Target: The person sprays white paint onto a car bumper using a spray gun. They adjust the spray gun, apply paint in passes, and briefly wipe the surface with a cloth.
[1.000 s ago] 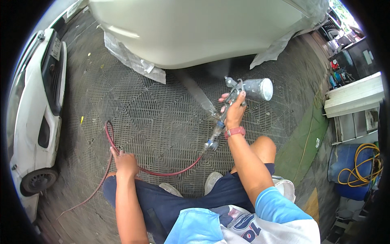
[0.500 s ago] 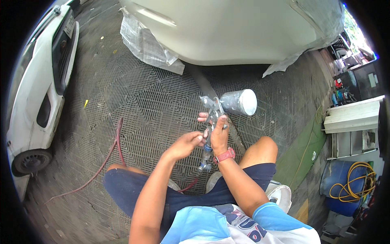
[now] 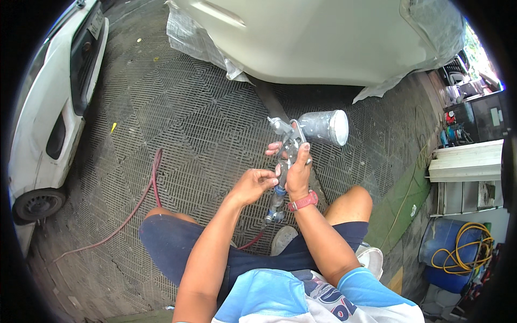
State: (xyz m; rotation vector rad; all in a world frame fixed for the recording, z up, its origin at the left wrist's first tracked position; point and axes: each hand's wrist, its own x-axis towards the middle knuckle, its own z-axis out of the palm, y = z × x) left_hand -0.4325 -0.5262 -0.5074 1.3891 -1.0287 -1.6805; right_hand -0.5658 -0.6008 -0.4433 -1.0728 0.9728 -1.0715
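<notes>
A paint spray gun (image 3: 294,141) with a paint-spattered cup (image 3: 325,127) lies tilted in my right hand (image 3: 299,176), whose fingers wrap round its grip. The cup points to the right and the nozzle end to the left. My left hand (image 3: 251,186) is closed, its thumb and fingertips pinched against the lower end of the grip; what exactly they pinch is partly hidden. Below the grip hangs an air fitting (image 3: 276,203) with blue parts. A dark red hose (image 3: 252,241) runs from it toward my feet.
Ahead stands a pale car body panel (image 3: 323,48) edged with masking sheet (image 3: 196,43). A white car (image 3: 43,156) is at the left. Hose also loops over the ridged floor mat (image 3: 199,124). At the right are a blue drum (image 3: 448,242), a coiled yellow hose (image 3: 458,258) and a white bucket (image 3: 370,259).
The spray gun has shifted slightly right and turned, so its cup shows more from the side. Both hands have moved a little with it, keeping their hold.
</notes>
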